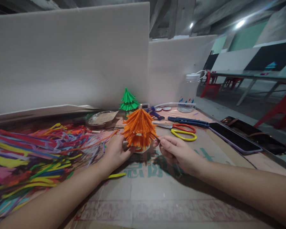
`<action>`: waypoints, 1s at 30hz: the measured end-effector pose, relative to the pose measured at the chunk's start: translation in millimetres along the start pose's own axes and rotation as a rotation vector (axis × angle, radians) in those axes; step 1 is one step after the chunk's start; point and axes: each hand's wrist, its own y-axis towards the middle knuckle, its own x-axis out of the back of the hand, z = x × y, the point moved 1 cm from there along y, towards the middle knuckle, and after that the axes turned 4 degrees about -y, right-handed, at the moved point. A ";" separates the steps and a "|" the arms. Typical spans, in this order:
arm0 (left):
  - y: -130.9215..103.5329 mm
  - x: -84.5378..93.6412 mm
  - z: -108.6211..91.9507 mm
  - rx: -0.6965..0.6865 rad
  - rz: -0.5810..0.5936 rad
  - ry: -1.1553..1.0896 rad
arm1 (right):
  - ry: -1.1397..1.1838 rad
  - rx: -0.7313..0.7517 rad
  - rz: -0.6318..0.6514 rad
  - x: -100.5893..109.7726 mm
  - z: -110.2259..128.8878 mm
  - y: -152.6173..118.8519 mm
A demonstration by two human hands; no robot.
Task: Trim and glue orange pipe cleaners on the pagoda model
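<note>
An orange pipe-cleaner tree [141, 127] stands upright in the middle, its drooping strips around a pale stick at the top. My left hand [116, 151] holds it low on the left side, thumb at the pale base, other fingers partly hidden behind the strips. My right hand [170, 149] is closed in a pinch on a thin dark stick [156, 138], whose tip meets the tree's lower right strips. Behind stands a smaller green tree [127, 101] of the same make.
Many coloured pipe cleaners [38, 149] lie heaped at left. Red and yellow-handled scissors [183, 131], a blue cutter [188, 121], a glue gun [154, 113], a phone [234, 137] and a clear bottle [187, 93] lie or stand at right. A foil dish [101, 117] sits behind. Cardboard [143, 203] covers the table.
</note>
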 end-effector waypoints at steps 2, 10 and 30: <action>0.1 -0.5 0.7 -0.004 -0.014 -0.014 | 0.019 0.029 -0.039 0.8 1.4 -0.9; 0.8 1.3 -1.9 -0.017 -0.013 -0.068 | 0.016 0.090 -0.095 3.8 -2.6 4.0; -0.2 1.1 -4.2 0.000 -0.002 -0.045 | -0.046 0.098 -0.060 -3.1 -2.1 -4.6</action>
